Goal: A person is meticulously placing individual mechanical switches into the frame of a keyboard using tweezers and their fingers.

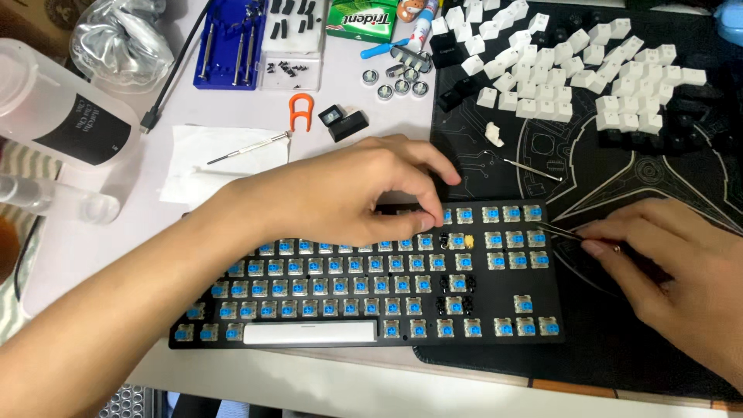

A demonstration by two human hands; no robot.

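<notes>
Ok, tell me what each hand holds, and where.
Right hand pinches thin metal tweezers at their rear end. Left hand rests fingertips on the keyboard, holding nothing visible.

My left forearm comes in from the lower-left corner and runs diagonally up to the middle. My left hand (340, 193) is palm down, fingers curled, thumb and forefinger tips pinched together. My right hand (673, 271) enters from the right edge, knuckles up, its fingers pinched toward the left.

Even bright indoor light from above, soft shadows under both hands, mild glare on the plastic bottle (54, 108), slight softness at the edges, centre sharp
</notes>
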